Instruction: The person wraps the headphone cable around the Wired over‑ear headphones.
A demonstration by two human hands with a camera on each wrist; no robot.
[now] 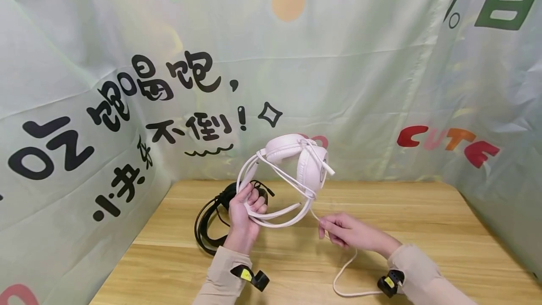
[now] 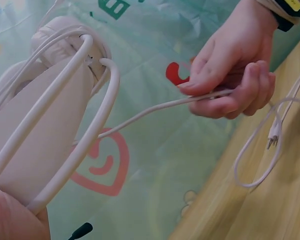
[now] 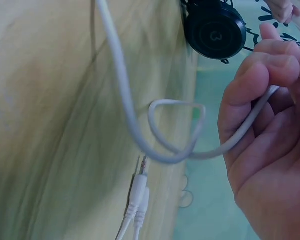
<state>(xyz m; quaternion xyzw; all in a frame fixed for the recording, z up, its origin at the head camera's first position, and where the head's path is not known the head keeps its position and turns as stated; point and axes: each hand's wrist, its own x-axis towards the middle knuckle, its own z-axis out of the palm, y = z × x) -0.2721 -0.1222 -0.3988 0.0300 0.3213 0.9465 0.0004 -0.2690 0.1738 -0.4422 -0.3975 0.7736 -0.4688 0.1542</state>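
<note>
My left hand point(image 1: 246, 208) grips a white headset point(image 1: 311, 168) by its headband, holding it up over the table. The headset's microphone boom point(image 1: 323, 161) points to the lower right, and white cord runs across the ear cups. To the right, my right hand point(image 1: 345, 230) pinches the white cable point(image 2: 155, 107) between thumb and fingers. The cable stretches from the headset to those fingers, then drops in a loop point(image 3: 177, 157) toward the table. Two white audio plugs point(image 3: 138, 192) with metal tips lie on the wood in the right wrist view.
A black headset point(image 1: 207, 225) with a bundled cable lies on the wooden table point(image 1: 292, 267), behind and left of my left hand. A pale printed cloth point(image 1: 338, 84) stands along the back and both sides of the table.
</note>
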